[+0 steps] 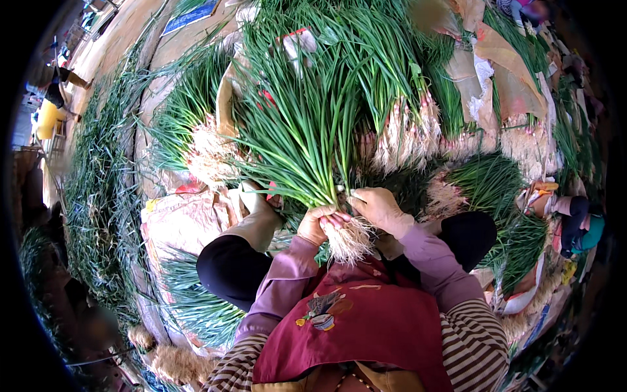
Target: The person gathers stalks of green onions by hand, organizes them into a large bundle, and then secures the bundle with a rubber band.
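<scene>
A large bunch of spring onions [304,144] with reddish bulbs and long pale roots lies in front of me. Its green leaves fan out away from me, and the roots [349,240] hang toward my lap. My left hand [316,223] is closed around the bunch just above the bulbs. At the right side of the stems, my right hand [380,208] has its fingers pressed together in a pinch. What sits between those fingertips is too small to make out.
More spring onion bunches lie at the left [212,153], far right [408,130] and near right [486,183]. A pinkish sack [189,219] is beside my left leg. Loose leaves [98,215] cover the ground farther left. Another person [578,225] sits at the right edge.
</scene>
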Tool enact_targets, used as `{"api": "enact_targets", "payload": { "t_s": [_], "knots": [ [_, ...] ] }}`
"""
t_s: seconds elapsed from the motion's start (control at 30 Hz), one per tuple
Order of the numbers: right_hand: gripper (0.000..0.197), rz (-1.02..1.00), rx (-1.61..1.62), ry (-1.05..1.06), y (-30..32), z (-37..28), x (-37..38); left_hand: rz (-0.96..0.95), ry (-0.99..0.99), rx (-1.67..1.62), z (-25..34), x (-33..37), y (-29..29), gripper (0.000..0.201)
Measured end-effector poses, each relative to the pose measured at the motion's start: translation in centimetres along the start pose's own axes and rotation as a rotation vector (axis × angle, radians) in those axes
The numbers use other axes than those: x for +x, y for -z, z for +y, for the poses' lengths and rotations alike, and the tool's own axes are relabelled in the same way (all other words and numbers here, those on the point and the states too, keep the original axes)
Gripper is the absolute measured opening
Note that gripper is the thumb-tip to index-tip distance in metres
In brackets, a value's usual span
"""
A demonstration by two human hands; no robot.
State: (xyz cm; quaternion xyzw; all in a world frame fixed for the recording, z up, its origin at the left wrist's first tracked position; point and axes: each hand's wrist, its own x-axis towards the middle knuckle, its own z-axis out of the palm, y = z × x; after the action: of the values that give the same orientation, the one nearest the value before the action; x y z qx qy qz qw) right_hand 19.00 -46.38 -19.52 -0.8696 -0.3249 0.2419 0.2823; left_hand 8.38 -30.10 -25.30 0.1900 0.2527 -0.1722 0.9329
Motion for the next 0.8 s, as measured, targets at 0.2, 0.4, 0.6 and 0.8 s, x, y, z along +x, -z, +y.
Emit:
{"api": "enact_targets", "payload": {
  "t_s": [0.2, 0.4, 0.6, 0.8],
  "knots": [
    [0.019, -0.008, 1.055, -0.245, -2.9, 3.3, 3.3, 0.012, -0.121, 0.026, -0.4, -0.1, -0.3, 0.038],
    [0.014, 0.12, 1.084, -0.239, -4.0, 0.5, 2.1, 0.038, -0.117, 0.075, -0.1, -1.1, -1.5, 0.021],
    [0.018, -0.068, 1.862, -0.452, -4.9, 1.8, 3.4, 0.029, -0.142, 0.026, -0.2, -1.2, -1.6, 0.024],
    [0.011, 0.107, 1.461, -0.336, -4.7, 1.3, 4.7, -0.053, -0.011, -0.111, 0.5, -1.7, -0.7, 0.023]
  ]
}}
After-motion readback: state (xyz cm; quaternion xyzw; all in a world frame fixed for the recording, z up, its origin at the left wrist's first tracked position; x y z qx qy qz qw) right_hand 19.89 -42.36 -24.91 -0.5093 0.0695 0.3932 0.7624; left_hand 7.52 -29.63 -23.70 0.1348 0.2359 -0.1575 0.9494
